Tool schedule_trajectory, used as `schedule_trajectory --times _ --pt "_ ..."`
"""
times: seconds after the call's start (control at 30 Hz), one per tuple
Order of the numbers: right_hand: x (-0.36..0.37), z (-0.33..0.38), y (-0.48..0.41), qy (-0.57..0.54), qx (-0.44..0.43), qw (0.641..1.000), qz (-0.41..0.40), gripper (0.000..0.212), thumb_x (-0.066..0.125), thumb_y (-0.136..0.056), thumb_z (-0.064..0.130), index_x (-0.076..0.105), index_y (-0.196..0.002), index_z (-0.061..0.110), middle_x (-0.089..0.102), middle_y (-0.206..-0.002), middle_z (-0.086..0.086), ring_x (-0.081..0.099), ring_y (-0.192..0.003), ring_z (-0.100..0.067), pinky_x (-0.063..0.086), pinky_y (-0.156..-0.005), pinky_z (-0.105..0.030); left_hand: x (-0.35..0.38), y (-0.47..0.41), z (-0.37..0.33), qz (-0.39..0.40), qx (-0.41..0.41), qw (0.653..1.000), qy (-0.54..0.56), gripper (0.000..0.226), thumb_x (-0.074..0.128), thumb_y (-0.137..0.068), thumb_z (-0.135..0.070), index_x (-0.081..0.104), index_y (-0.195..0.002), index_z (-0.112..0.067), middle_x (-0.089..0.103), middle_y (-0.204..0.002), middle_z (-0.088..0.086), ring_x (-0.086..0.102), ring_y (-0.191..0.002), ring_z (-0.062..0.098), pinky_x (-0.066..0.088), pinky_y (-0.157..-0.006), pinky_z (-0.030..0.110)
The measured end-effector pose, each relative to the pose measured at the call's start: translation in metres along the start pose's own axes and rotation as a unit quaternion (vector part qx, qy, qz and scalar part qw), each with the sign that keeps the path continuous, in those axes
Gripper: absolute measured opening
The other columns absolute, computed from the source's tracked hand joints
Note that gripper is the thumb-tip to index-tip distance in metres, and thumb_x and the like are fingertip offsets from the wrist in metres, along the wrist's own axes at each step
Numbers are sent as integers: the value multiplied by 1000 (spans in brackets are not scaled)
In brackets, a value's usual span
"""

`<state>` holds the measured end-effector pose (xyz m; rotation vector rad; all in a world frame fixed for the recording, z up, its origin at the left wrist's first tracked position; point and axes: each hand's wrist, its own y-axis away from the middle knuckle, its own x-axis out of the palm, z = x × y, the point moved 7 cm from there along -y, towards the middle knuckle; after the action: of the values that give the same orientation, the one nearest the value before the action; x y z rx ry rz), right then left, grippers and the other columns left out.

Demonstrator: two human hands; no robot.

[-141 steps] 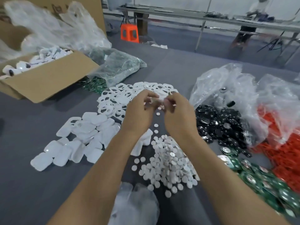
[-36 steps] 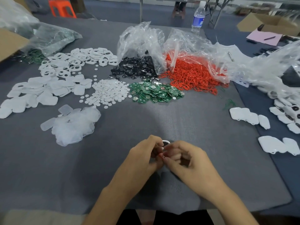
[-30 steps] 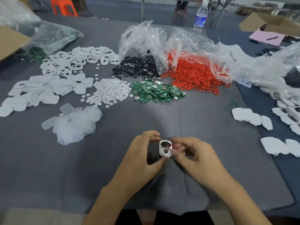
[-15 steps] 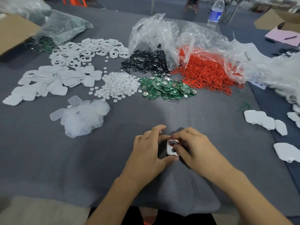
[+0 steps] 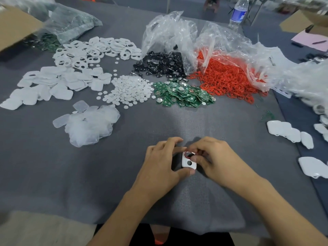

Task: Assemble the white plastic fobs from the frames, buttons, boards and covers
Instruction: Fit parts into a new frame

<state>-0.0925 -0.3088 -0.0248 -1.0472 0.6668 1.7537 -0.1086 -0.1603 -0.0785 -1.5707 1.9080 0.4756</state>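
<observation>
Head view: your left hand (image 5: 163, 164) grips the white frame (image 5: 188, 163) between thumb and curled fingers, near the middle of the bench's (image 5: 159, 125) near edge. The frame is a rounded rectangle. It has a small dark round hole toward you and a larger opening at its far end, rimmed with red. Your right hand (image 5: 218, 157) pinches that far end.
</observation>
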Motion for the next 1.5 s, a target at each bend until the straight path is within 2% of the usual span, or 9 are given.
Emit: schedule_trajectory --times 0.13,0.23,0.33,0.53,0.67,0.8,1.03,1.17,1.5 --pt "-11 -6 13 -123 42 989 -76 20 67 -92 8 73 -97 26 70 -85 14 64 -84 1 45 -76 -9 -4 -1 -3 -8 1 1000 30 69 71 -69 -75 47 -131 -56 56 -125 -35 41 -127 -7 29 -107 20" --pt "-4 -6 24 -291 84 947 -109 22 61 -96 2 74 -96 20 74 -79 9 68 -73 -4 51 -73 -15 -11 -3 -6 -55 -7 988 141 40 78 -81 -53 66 -118 -48 66 -111 -31 60 -112 -2 47 -96 25" --pt "3 -4 30 -352 99 917 -157 24 61 -96 -1 74 -95 19 75 -79 4 70 -74 -8 54 -74 -20 -12 0 -13 -54 -6 978 203 17 78 -88 -36 75 -103 -42 75 -98 -24 71 -97 2 56 -84 30" --pt "1 -1 31 -393 89 896 -185 22 65 -93 -3 76 -97 16 76 -80 5 69 -74 -2 49 -71 -11 -15 0 -20 0 -17 978 210 6 74 -91 -38 77 -96 -39 77 -90 -18 72 -86 6 57 -77 33" --pt "2 1 34 -408 80 891 -182 22 66 -91 -4 76 -97 16 75 -78 7 68 -73 0 49 -71 -10 -24 -2 -27 20 8 988 154 9 73 -92 -29 79 -94 -35 75 -83 -23 63 -68 -8 42 -61 8" --pt "2 3 36 -427 82 880 -188 22 67 -92 -2 77 -96 16 77 -81 2 70 -75 -4 50 -71 -12 -29 -2 -36 11 22 993 113 5 74 -89 -26 76 -88 -30 71 -77 -21 57 -59 -11 38 -60 3" --pt "6 6 39 -378 69 910 -156 41 69 -84 -10 76 -101 27 75 -87 2 71 -81 -13 54 -76 -19 -26 -1 -36 -24 -14 992 126 4 68 -75 -31 71 -78 -30 66 -69 -21 59 -60 -2 40 -59 5" --pt "-1 8 41 -252 42 947 -197 34 75 -84 1 75 -95 33 74 -85 9 71 -78 -10 53 -75 -15 -23 -2 -38 7 -17 991 130 10 73 -81 -22 73 -82 -32 68 -68 -23 60 -59 -6 41 -59 5" --pt "-8 14 46 -131 -26 970 -202 19 70 -82 12 69 -95 25 61 -76 9 63 -73 -11 51 -70 -22 -20 -1 -40 67 -3 990 122 11 72 -89 -20 71 -83 -29 61 -65 -20 53 -58 -2 37 -58 10"
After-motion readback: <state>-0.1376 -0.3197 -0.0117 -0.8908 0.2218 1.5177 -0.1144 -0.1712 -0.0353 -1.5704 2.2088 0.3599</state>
